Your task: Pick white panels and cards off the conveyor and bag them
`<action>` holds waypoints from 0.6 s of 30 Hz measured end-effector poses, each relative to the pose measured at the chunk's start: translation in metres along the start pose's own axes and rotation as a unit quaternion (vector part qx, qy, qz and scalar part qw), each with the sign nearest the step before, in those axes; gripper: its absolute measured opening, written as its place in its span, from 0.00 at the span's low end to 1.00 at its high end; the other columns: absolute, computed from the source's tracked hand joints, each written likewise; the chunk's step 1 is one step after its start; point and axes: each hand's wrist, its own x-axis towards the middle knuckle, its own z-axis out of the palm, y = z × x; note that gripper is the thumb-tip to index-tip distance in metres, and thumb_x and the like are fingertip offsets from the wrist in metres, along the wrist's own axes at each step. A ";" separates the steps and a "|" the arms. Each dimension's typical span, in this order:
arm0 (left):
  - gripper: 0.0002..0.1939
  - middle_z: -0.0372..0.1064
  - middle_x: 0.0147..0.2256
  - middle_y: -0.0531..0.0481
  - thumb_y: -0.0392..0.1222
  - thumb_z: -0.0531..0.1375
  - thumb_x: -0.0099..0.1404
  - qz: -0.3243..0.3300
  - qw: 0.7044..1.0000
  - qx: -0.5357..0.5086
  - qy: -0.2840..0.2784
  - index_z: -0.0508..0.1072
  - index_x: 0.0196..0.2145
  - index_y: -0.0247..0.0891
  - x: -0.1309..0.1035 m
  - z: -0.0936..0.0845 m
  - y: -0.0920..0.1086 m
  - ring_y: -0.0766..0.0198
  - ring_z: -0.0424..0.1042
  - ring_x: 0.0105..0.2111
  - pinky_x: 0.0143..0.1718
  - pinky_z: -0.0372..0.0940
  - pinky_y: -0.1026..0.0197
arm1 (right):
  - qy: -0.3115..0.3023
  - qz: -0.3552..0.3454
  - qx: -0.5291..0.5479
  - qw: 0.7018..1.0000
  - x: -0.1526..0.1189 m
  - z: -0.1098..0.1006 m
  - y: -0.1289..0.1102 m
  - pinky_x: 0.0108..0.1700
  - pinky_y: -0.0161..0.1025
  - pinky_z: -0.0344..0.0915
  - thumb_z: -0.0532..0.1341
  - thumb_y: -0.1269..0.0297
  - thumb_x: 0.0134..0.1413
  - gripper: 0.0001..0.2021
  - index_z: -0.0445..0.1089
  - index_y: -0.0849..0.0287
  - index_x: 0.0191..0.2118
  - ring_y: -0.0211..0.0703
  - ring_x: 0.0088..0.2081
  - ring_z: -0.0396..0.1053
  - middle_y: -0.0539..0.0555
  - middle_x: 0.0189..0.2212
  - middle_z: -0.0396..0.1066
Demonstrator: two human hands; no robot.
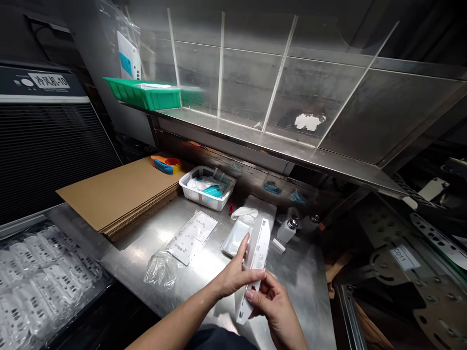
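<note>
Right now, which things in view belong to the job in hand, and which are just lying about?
Probably part of the job:
long white slotted piece, held in the fingers;
plastic-wrapped white pieces;
flat, rectangular white panel.

Apparently just lying about:
brown cardboard stack;
orange, blue and yellow tape;
shallow green plastic tray;
squarish white bottle.

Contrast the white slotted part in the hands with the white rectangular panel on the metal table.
The white slotted part is held in the left hand and right hand; the white rectangular panel lies flat on the metal table. The part shows a narrow slotted side, the panel a broad face. Both are white.
</note>
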 end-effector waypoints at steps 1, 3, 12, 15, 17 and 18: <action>0.52 0.47 0.60 0.40 0.49 0.64 0.53 -0.006 1.000 0.002 0.005 0.33 0.64 0.44 0.000 0.002 0.004 0.51 0.52 0.58 0.55 0.51 0.53 | -0.004 0.003 0.000 1.000 0.000 0.001 0.003 0.19 0.30 0.61 0.70 0.57 0.36 0.24 0.69 0.58 0.43 0.36 0.23 0.65 0.50 0.25 0.69; 0.51 0.50 0.58 0.41 0.46 0.64 0.53 -0.018 1.000 -0.002 0.020 0.35 0.64 0.44 0.001 0.005 0.009 0.51 0.55 0.55 0.52 0.54 0.54 | -0.009 0.007 0.002 1.000 -0.001 0.001 0.007 0.19 0.30 0.61 0.70 0.57 0.36 0.25 0.69 0.58 0.44 0.37 0.22 0.65 0.49 0.25 0.69; 0.51 0.47 0.58 0.42 0.44 0.65 0.52 -0.016 1.000 -0.024 0.003 0.35 0.63 0.44 -0.003 0.003 0.009 0.53 0.58 0.51 0.51 0.54 0.54 | -0.040 0.010 -0.001 0.999 0.000 -0.001 0.013 0.19 0.32 0.62 0.70 0.56 0.37 0.27 0.68 0.59 0.46 0.38 0.23 0.66 0.51 0.27 0.70; 0.51 0.51 0.56 0.43 0.43 0.64 0.51 -0.007 0.999 -0.038 0.011 0.35 0.63 0.43 -0.003 0.003 0.010 0.53 0.59 0.50 0.50 0.55 0.54 | -0.063 0.011 -0.028 0.998 0.000 -0.004 0.008 0.23 0.33 0.63 0.69 0.56 0.40 0.24 0.69 0.59 0.45 0.38 0.25 0.66 0.53 0.29 0.70; 0.52 0.52 0.55 0.42 0.43 0.65 0.51 -0.004 0.999 -0.045 0.019 0.35 0.63 0.43 -0.004 0.004 0.010 0.53 0.60 0.50 0.50 0.55 0.53 | -0.053 -0.003 -0.055 0.997 0.000 -0.008 -0.001 0.27 0.35 0.65 0.67 0.56 0.43 0.21 0.70 0.60 0.43 0.40 0.29 0.67 0.54 0.31 0.71; 0.52 0.52 0.55 0.42 0.43 0.65 0.51 -0.007 0.999 -0.049 0.019 0.35 0.63 0.43 -0.005 0.005 0.011 0.53 0.61 0.50 0.50 0.56 0.53 | -0.033 -0.012 -0.061 0.998 0.001 -0.011 -0.008 0.30 0.36 0.65 0.66 0.55 0.45 0.20 0.70 0.60 0.43 0.41 0.31 0.67 0.55 0.32 0.71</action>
